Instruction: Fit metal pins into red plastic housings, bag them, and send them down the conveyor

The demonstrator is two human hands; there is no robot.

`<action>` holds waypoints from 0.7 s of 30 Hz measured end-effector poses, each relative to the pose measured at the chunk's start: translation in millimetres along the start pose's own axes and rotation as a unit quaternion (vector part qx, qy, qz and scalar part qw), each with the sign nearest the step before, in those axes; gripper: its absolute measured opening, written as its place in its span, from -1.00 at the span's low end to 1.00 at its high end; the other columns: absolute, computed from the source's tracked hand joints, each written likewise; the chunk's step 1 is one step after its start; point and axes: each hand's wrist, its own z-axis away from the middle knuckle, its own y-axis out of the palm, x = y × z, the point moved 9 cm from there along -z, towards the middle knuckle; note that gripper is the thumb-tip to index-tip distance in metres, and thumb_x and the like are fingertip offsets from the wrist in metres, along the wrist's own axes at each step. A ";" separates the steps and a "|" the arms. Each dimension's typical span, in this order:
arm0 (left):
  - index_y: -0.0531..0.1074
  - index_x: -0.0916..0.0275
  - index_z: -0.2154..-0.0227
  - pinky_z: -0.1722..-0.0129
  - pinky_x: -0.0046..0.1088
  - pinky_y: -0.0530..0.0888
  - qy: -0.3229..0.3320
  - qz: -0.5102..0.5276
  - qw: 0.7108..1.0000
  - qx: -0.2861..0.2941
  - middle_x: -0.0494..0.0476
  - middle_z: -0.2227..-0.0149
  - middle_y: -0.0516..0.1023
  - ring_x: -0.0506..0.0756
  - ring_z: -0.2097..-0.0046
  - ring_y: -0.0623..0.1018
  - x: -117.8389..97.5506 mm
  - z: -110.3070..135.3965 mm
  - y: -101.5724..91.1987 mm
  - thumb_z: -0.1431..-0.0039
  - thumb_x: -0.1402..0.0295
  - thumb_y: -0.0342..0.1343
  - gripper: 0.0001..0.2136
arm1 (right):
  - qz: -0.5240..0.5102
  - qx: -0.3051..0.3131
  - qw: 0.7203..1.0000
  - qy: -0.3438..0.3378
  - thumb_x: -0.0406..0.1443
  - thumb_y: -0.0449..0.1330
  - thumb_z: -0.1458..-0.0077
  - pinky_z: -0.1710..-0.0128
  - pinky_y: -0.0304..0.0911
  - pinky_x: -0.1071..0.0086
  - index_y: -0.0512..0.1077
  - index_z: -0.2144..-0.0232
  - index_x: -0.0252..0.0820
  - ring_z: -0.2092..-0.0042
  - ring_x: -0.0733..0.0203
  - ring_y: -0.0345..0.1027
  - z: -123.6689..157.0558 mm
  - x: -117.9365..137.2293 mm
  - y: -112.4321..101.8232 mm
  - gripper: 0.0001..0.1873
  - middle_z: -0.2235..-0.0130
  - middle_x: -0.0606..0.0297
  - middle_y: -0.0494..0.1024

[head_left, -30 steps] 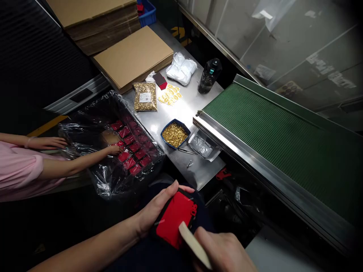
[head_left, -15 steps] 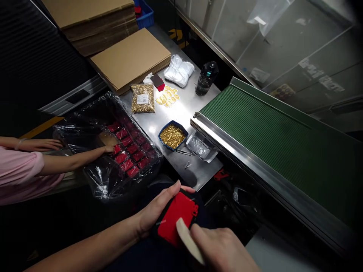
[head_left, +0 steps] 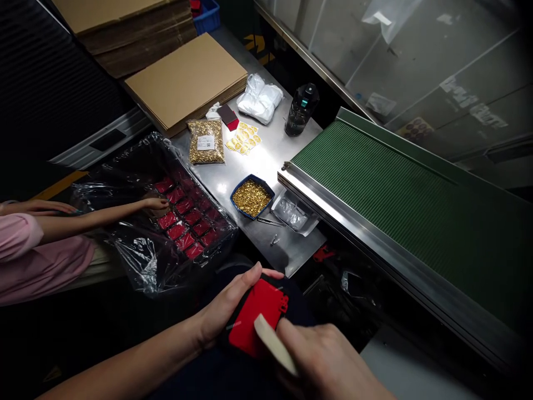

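My left hand (head_left: 227, 305) is wrapped round the edge of a flat black-and-red rectangular piece (head_left: 254, 316), tilted with its red face up. Cut-out loops show at that face's right edge. A pale cream, curved pad (head_left: 275, 345) is gripped in my right hand (head_left: 327, 355), its tip on or just over the red face. The fingers beneath the pad are mostly hidden. Beyond my hands, a blue tray (head_left: 252, 197) of gold-coloured small pieces stands on the metal table (head_left: 233, 166), with tweezers (head_left: 270, 221) beside it.
A green conveyor belt (head_left: 375, 178) runs along the right. On the left, a co-worker's hand (head_left: 156, 204) reaches into a plastic-lined box (head_left: 137, 244) of red packets. Cardboard sheets (head_left: 187, 78), a bag of gold pieces (head_left: 206, 141), stickers (head_left: 244, 138) and a dark bottle (head_left: 301, 110) occupy the table.
The pale pad has shifted slightly up and left over the red face. The co-worker's reaching arm has drawn back a little to the left and up. The whole view has moved slightly.
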 end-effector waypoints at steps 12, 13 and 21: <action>0.49 0.24 -0.05 0.17 -0.36 0.46 0.009 -0.032 0.999 0.003 0.22 0.23 0.63 0.13 0.24 0.56 1.2 3.5 0.0 -0.26 -0.11 0.01 -0.45 | 0.000 -0.002 1.000 0.017 -0.37 0.04 -0.27 0.53 0.00 0.45 0.12 0.29 -0.06 0.53 0.35 0.24 2.1 1.5 2.5 -0.87 0.45 0.48 0.44; 0.49 0.25 -0.05 0.17 -0.36 0.46 0.008 -0.035 0.999 0.005 0.22 0.23 0.63 0.14 0.24 0.56 1.4 3.6 0.5 -0.26 -0.12 0.01 -0.44 | 0.002 -0.003 1.000 0.012 -0.37 0.05 -0.25 0.53 0.00 0.44 0.12 0.29 -0.06 0.53 0.35 0.24 2.0 2.9 1.8 -0.86 0.45 0.47 0.45; 0.50 0.25 -0.04 0.18 -0.35 0.46 0.022 -0.057 0.998 -0.008 0.24 0.23 0.64 0.16 0.23 0.57 -4.2 5.6 -0.3 -0.24 -0.12 0.04 -0.44 | -0.013 0.001 1.000 0.019 -0.42 0.11 -0.14 0.55 0.02 0.48 0.15 0.26 -0.04 0.54 0.35 0.26 2.0 3.0 -0.5 -0.78 0.45 0.50 0.46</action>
